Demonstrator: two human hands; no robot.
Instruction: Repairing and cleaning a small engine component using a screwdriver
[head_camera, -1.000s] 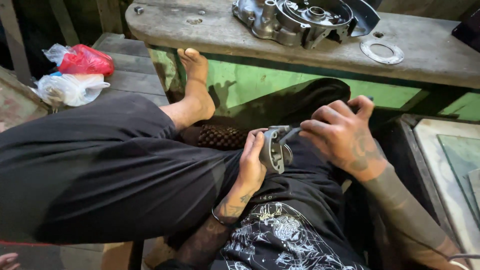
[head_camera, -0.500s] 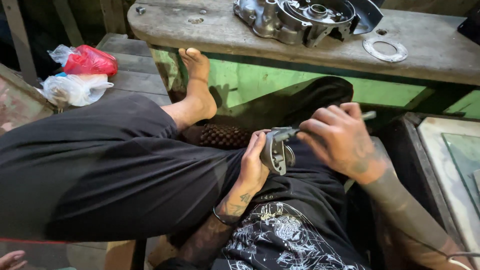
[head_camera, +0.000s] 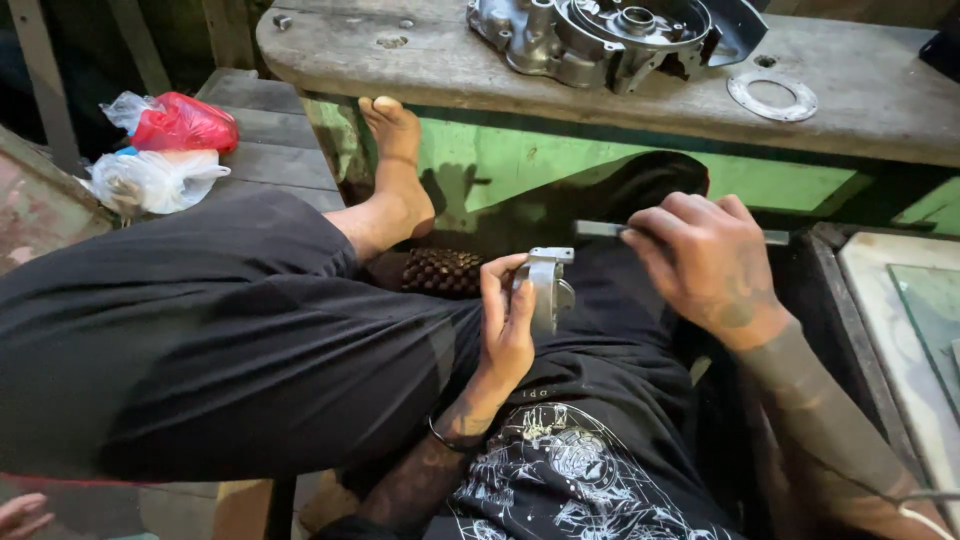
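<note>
We steady the small metal part (head_camera: 545, 290) on our lap, the left hand (head_camera: 505, 325) wrapped around it; the right hand (head_camera: 700, 260) is clenched on a flat metal file (head_camera: 600, 229) that meets the part's top edge. We judge it best to keep the file level and the part braced against the thigh; any wobble could round the edge.

One head-worn view looks steeply down, close over the lap; wooden bench (head_camera: 480, 70) across the top.
</note>
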